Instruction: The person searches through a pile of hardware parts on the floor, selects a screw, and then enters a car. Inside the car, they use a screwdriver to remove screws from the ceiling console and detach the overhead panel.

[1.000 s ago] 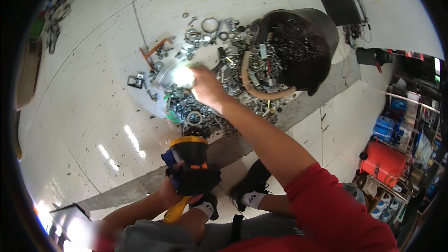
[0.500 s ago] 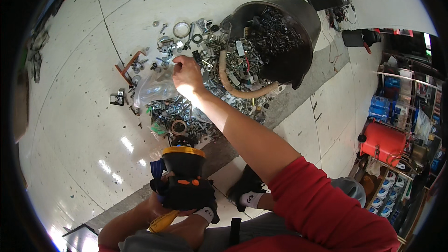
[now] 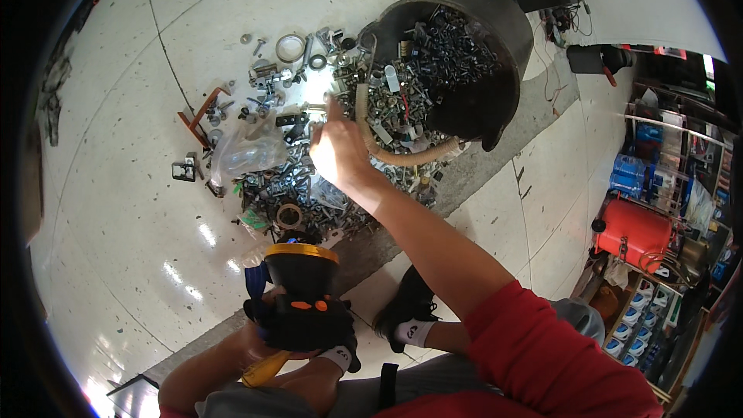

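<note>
In my left hand point(image 3: 251, 343), low in the picture, is a black flashlight point(image 3: 309, 317) with an orange rim and orange buttons. The hand is partly hidden behind it. A bright patch lights the pile and part of my right hand point(image 3: 338, 153). That hand is over the heap of bolts, nuts and small metal parts point(image 3: 286, 178), its index finger stretched toward pieces near the bucket's mouth. Glare washes out its other fingers; nothing shows in its grasp. Beside it lies a clear plastic bag point(image 3: 251, 153). The black bucket point(image 3: 511, 54) lies tipped over, dark screws inside.
An orange-brown metal bracket point(image 3: 203, 116) and a tape roll point(image 3: 290, 48) lie at the pile's edge. The bucket's handle point(image 3: 418, 156) curves over the parts. To the right are a red tank point(image 3: 635, 234) and stocked shelves point(image 3: 650, 162). My shoes point(image 3: 406, 306) are close to the heap.
My right hand has moved right toward the bucket, and its index finger now points out. The bright patch has moved up and right. The flashlight stays in my left hand.
</note>
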Demonstrator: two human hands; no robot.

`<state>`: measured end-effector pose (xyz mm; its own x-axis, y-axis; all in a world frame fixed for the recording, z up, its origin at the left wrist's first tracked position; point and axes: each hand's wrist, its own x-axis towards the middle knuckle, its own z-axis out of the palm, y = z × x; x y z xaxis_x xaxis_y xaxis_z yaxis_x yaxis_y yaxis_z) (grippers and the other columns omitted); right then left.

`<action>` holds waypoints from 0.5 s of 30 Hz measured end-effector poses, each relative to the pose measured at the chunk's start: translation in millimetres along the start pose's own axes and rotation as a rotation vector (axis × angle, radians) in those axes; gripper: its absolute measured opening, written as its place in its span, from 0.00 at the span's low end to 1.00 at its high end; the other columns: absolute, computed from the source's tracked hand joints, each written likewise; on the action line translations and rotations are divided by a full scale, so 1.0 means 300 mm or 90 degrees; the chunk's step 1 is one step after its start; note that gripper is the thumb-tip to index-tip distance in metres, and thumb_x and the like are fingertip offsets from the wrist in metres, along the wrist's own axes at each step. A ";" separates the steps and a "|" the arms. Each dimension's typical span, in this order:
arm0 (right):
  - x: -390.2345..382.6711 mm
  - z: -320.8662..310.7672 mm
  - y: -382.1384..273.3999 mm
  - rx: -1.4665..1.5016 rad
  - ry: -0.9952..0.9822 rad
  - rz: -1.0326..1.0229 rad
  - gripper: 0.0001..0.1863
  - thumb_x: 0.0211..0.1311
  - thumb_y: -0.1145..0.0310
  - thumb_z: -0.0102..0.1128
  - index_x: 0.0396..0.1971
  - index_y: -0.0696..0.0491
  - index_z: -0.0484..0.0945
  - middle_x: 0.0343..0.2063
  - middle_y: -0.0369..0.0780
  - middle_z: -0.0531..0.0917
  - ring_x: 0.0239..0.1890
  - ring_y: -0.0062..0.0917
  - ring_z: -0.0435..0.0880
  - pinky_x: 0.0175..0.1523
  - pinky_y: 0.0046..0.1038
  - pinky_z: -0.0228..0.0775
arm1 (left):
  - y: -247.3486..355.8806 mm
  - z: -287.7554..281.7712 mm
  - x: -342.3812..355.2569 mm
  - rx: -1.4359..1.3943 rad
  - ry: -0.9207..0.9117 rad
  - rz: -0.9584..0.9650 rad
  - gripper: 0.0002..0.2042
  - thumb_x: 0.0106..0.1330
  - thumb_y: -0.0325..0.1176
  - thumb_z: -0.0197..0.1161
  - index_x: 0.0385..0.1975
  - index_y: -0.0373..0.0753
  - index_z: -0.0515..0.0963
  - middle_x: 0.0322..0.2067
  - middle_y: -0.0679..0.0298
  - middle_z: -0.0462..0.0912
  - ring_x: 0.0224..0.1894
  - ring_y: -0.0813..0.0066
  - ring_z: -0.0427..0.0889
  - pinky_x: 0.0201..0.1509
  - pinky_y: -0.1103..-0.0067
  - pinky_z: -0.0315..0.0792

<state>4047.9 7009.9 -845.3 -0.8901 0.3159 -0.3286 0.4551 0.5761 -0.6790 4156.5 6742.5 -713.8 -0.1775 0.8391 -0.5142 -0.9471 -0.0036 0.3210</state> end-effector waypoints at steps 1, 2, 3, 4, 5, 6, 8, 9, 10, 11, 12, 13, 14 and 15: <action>-0.007 -0.036 0.004 -0.114 0.009 0.001 0.24 0.67 0.67 0.53 0.56 0.68 0.64 0.24 0.46 0.83 0.26 0.28 0.85 0.29 0.34 0.80 | 0.014 0.005 0.003 0.036 -0.013 0.031 0.35 0.59 0.24 0.72 0.67 0.35 0.63 0.61 0.56 0.74 0.62 0.68 0.75 0.69 0.69 0.69; -0.016 -0.076 0.011 -0.137 -0.017 0.016 0.33 0.63 0.75 0.54 0.64 0.72 0.56 0.26 0.49 0.84 0.29 0.33 0.87 0.32 0.36 0.83 | 0.030 0.008 0.007 0.072 -0.014 0.034 0.36 0.57 0.24 0.73 0.66 0.35 0.63 0.61 0.56 0.74 0.62 0.67 0.75 0.69 0.69 0.69; -0.023 -0.094 0.005 -0.201 -0.069 0.035 0.31 0.62 0.76 0.52 0.64 0.73 0.57 0.26 0.51 0.84 0.29 0.35 0.87 0.32 0.37 0.83 | 0.047 0.013 0.012 0.088 -0.026 0.067 0.37 0.56 0.23 0.74 0.66 0.35 0.63 0.61 0.56 0.74 0.62 0.67 0.75 0.69 0.69 0.68; -0.028 -0.112 0.001 -0.250 -0.090 0.013 0.30 0.61 0.78 0.50 0.63 0.74 0.58 0.26 0.52 0.84 0.29 0.38 0.87 0.32 0.38 0.82 | 0.067 0.016 0.017 0.106 -0.028 0.075 0.38 0.54 0.23 0.75 0.66 0.35 0.63 0.61 0.56 0.74 0.63 0.67 0.75 0.69 0.69 0.68; -0.031 -0.127 -0.004 -0.219 -0.114 -0.023 0.30 0.60 0.78 0.50 0.63 0.74 0.58 0.26 0.53 0.84 0.28 0.39 0.86 0.32 0.38 0.82 | 0.087 0.022 0.022 0.124 -0.030 0.084 0.39 0.53 0.23 0.76 0.66 0.35 0.64 0.61 0.56 0.74 0.63 0.67 0.75 0.69 0.69 0.68; -0.034 -0.139 -0.010 -0.188 -0.138 -0.061 0.31 0.60 0.78 0.49 0.63 0.74 0.58 0.26 0.54 0.84 0.28 0.41 0.86 0.32 0.38 0.82 | 0.108 0.030 0.025 0.099 -0.039 0.066 0.40 0.52 0.23 0.77 0.66 0.35 0.64 0.61 0.56 0.74 0.63 0.67 0.75 0.69 0.69 0.68; -0.041 -0.155 -0.027 -0.179 -0.143 -0.071 0.31 0.59 0.78 0.50 0.63 0.74 0.59 0.27 0.55 0.84 0.28 0.43 0.86 0.33 0.38 0.82 | 0.148 0.049 0.024 0.062 -0.050 0.035 0.41 0.51 0.23 0.78 0.66 0.35 0.64 0.62 0.56 0.74 0.63 0.67 0.75 0.69 0.68 0.68; -0.047 -0.163 -0.036 -0.200 -0.124 -0.042 0.32 0.59 0.78 0.50 0.64 0.73 0.58 0.28 0.56 0.84 0.28 0.43 0.86 0.34 0.38 0.82 | 0.163 0.058 0.024 0.078 -0.049 0.019 0.41 0.51 0.23 0.78 0.66 0.36 0.64 0.62 0.56 0.74 0.63 0.67 0.75 0.69 0.68 0.68; -0.055 -0.172 -0.045 -0.222 -0.118 0.015 0.33 0.59 0.77 0.51 0.64 0.73 0.58 0.29 0.56 0.84 0.28 0.43 0.86 0.34 0.38 0.82 | 0.177 0.068 0.018 0.109 -0.043 0.005 0.41 0.51 0.23 0.78 0.67 0.36 0.64 0.62 0.56 0.74 0.63 0.67 0.75 0.69 0.68 0.68; -0.053 -0.186 -0.054 -0.237 -0.119 0.065 0.36 0.60 0.77 0.52 0.68 0.71 0.54 0.29 0.56 0.84 0.28 0.41 0.86 0.35 0.38 0.82 | 0.183 0.073 0.021 0.081 -0.040 -0.014 0.40 0.52 0.24 0.77 0.67 0.37 0.64 0.62 0.55 0.73 0.63 0.67 0.75 0.69 0.68 0.68; -0.059 -0.198 -0.062 -0.258 -0.132 0.075 0.36 0.60 0.76 0.52 0.68 0.70 0.53 0.29 0.55 0.84 0.28 0.41 0.86 0.35 0.38 0.82 | 0.186 0.077 0.021 0.052 -0.036 -0.033 0.40 0.53 0.25 0.77 0.67 0.37 0.63 0.63 0.55 0.73 0.64 0.67 0.74 0.69 0.68 0.67; -0.066 -0.209 -0.070 -0.276 -0.134 0.080 0.37 0.61 0.76 0.52 0.69 0.70 0.52 0.28 0.55 0.84 0.28 0.40 0.86 0.34 0.37 0.82 | 0.181 0.076 0.026 -0.036 -0.038 -0.056 0.40 0.54 0.26 0.77 0.68 0.37 0.62 0.63 0.55 0.72 0.64 0.67 0.74 0.70 0.68 0.66; -0.068 -0.220 -0.076 -0.291 -0.134 0.080 0.37 0.61 0.75 0.52 0.70 0.69 0.51 0.28 0.54 0.84 0.28 0.40 0.86 0.34 0.37 0.82 | 0.172 0.072 0.030 -0.046 -0.038 -0.068 0.40 0.55 0.27 0.76 0.68 0.38 0.61 0.64 0.56 0.72 0.65 0.68 0.73 0.71 0.68 0.64; -0.070 -0.226 -0.080 -0.326 -0.138 0.106 0.38 0.63 0.75 0.53 0.72 0.63 0.50 0.29 0.51 0.85 0.29 0.39 0.87 0.32 0.37 0.82 | 0.157 0.066 0.035 0.033 -0.069 -0.023 0.40 0.57 0.29 0.75 0.69 0.38 0.60 0.64 0.56 0.71 0.66 0.68 0.72 0.72 0.68 0.62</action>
<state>4057.4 7040.6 -777.7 -0.7657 0.3024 -0.5677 0.4951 0.8405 -0.2200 4115.3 6762.0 -688.2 -0.1110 0.8920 -0.4382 -0.9367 0.0534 0.3460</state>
